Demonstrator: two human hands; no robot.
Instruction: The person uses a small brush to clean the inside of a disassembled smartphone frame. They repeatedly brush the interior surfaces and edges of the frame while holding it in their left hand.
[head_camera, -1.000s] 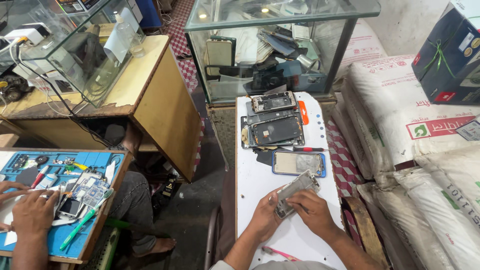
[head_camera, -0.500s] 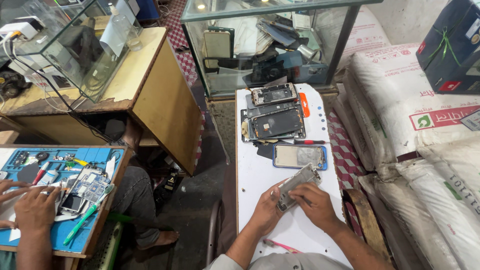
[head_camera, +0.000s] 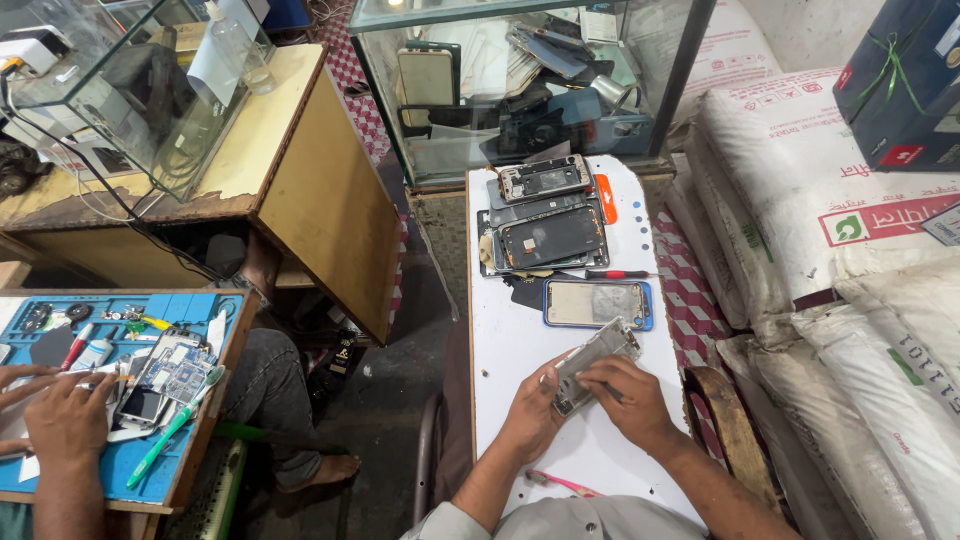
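Phone frame (head_camera: 597, 362) btwn left hand (head_camera: 532, 415) & right hand (head_camera: 625, 398)

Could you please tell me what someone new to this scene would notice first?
Most likely the two hands at the near end of the white table: the left hand and right hand both grip an opened phone frame. Just beyond lie a phone in a blue case and a stack of dismantled phones. At far left, another person's hands rest on a blue work mat.
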